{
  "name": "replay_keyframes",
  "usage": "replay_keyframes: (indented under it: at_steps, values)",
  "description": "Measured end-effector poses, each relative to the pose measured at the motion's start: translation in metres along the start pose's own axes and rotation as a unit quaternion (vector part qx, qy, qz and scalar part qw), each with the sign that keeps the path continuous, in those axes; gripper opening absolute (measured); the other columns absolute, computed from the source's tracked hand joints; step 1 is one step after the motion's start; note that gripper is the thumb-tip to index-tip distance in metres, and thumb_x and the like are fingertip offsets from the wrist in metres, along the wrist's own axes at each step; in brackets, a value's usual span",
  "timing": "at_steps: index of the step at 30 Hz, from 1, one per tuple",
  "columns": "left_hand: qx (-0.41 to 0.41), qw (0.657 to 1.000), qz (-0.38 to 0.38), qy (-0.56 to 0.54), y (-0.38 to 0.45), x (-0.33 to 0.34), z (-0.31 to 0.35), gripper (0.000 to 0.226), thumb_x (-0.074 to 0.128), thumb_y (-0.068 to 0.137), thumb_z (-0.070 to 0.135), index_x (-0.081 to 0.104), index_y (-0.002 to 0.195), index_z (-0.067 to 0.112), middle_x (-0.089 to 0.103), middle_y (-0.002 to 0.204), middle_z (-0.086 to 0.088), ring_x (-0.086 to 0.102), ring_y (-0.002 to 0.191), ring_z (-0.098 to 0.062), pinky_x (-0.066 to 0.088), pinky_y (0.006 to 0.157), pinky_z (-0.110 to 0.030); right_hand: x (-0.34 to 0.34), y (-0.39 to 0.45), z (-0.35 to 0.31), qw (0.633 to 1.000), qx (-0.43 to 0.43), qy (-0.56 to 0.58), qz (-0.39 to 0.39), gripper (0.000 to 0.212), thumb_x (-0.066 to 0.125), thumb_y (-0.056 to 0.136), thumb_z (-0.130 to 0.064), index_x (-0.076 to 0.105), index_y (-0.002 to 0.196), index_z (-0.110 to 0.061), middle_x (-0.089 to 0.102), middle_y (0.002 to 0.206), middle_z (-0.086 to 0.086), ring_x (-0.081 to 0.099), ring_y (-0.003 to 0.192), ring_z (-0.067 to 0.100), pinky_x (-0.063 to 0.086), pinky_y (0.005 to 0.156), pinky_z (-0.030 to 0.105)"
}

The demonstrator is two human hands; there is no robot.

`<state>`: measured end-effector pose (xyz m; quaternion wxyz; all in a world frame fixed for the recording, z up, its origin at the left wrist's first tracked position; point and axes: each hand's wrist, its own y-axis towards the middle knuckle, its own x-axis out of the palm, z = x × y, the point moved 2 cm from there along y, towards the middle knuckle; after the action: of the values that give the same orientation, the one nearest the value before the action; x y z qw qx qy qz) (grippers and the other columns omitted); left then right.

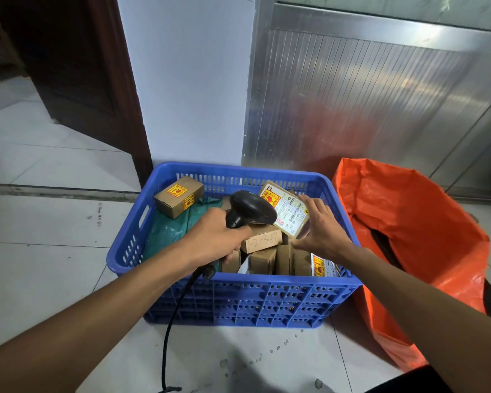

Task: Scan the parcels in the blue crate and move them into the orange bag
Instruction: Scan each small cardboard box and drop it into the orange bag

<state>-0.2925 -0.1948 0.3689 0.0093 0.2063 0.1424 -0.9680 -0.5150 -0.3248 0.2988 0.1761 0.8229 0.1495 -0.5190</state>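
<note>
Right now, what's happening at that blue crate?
A person's left hand grips a black corded barcode scanner, its head close against the label of a small cardboard parcel that the right hand holds tilted above the blue crate. More boxes and a green mailer bag lie in the crate. The orange bag stands open to its right.

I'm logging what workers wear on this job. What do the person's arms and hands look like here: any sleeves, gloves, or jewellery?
Both forearms are bare up to the frame edge, with no sleeves showing. The left hand and right hand wear no gloves, and no rings, watch or wristband are visible.
</note>
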Motion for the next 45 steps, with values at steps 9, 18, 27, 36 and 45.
replay_keyframes:
  at_steps: [9, 18, 27, 36, 45]
  values:
    - [0.000, 1.000, 0.004, 0.004, 0.000, 0.000, 0.000, 0.026, 0.063, 0.093, 0.017, 0.058, 0.068, 0.013, 0.053, 0.051, 0.003, 0.049, 0.045, -0.012, 0.048, 0.056, -0.030, 0.001, 0.000, 0.001, 1.000, -0.001, -0.001, -0.001, 0.115, 0.090, 0.068, -0.039, 0.020, 0.157, -0.017, 0.036, 0.148, 0.005, 0.035, 0.134, 0.024, 0.037, 0.112, 0.041]
    - [-0.005, 1.000, 0.005, -0.002, 0.001, 0.000, -0.001, 0.022, 0.064, 0.092, 0.018, 0.059, 0.072, 0.013, 0.055, 0.053, 0.002, 0.050, 0.045, -0.012, 0.048, 0.057, -0.031, 0.000, 0.000, 0.000, 1.000, -0.002, 0.002, 0.003, 0.116, 0.090, 0.067, -0.039, 0.020, 0.157, -0.017, 0.036, 0.148, 0.005, 0.036, 0.133, 0.024, 0.039, 0.112, 0.042]
    - [-0.005, 1.000, 0.009, -0.001, 0.001, 0.000, -0.001, 0.025, 0.064, 0.093, 0.017, 0.058, 0.069, 0.013, 0.053, 0.052, 0.002, 0.049, 0.042, -0.010, 0.047, 0.054, -0.028, -0.004, 0.001, -0.001, 1.000, -0.002, 0.018, 0.006, 0.116, 0.091, 0.065, -0.039, 0.023, 0.156, -0.018, 0.036, 0.148, 0.005, 0.036, 0.134, 0.024, 0.039, 0.112, 0.046]
    - [-0.002, 1.000, 0.007, -0.004, 0.002, 0.001, -0.001, 0.024, 0.063, 0.093, 0.016, 0.059, 0.070, 0.012, 0.053, 0.054, 0.000, 0.049, 0.043, -0.009, 0.047, 0.053, -0.027, -0.005, 0.001, 0.000, 1.000, -0.010, 0.022, 0.007, 0.115, 0.091, 0.065, -0.042, 0.023, 0.155, -0.019, 0.037, 0.147, 0.005, 0.038, 0.132, 0.024, 0.040, 0.111, 0.044]
    - [-0.010, 0.999, 0.035, -0.006, 0.007, -0.002, -0.003, 0.020, 0.064, 0.092, 0.016, 0.058, 0.073, 0.012, 0.053, 0.057, -0.001, 0.050, 0.044, -0.012, 0.048, 0.052, -0.027, -0.006, 0.003, -0.014, 0.998, -0.044, 0.048, 0.010, 0.110, 0.091, 0.067, -0.032, 0.026, 0.155, -0.018, 0.039, 0.146, 0.003, 0.038, 0.131, 0.021, 0.039, 0.111, 0.038]
